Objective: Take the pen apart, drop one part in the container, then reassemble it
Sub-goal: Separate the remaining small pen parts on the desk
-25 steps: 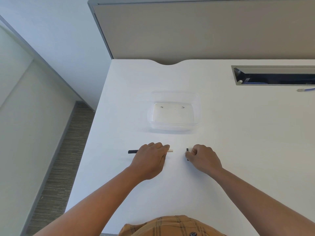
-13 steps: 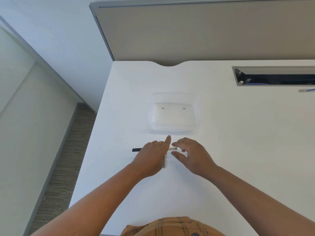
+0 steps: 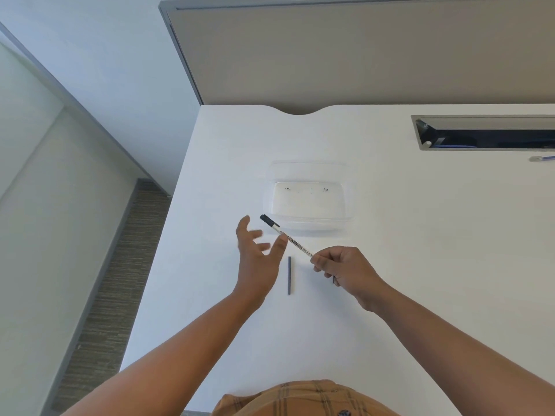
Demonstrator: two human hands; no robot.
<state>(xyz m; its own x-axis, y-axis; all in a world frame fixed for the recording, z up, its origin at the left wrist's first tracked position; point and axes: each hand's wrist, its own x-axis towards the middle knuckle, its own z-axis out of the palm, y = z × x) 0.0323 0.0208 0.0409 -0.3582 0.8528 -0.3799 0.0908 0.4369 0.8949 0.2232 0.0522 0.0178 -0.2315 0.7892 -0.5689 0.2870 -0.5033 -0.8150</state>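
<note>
My right hand (image 3: 345,267) pinches one end of the white pen barrel (image 3: 295,243), which has a black end and slants up to the left above the desk. My left hand (image 3: 258,256) is open, fingers spread, its thumb just beside the barrel's middle. A thin dark rod-shaped pen part (image 3: 289,275) lies lengthwise on the white desk (image 3: 420,265) between my hands. A small dark piece shows under my right hand; I cannot tell what it is. The clear plastic container (image 3: 348,205) stands just beyond the pen.
A recessed cable slot (image 3: 486,133) is cut into the desk at the far right, with a blue pen (image 3: 542,158) lying in front of it. A grey partition panel (image 3: 360,55) rises behind the desk. The desk's left edge drops to the floor.
My right hand has taken the barrel and lifted it off the desk, tilting it up-left. My left hand let go and opened. The dark rod now lies uncovered.
</note>
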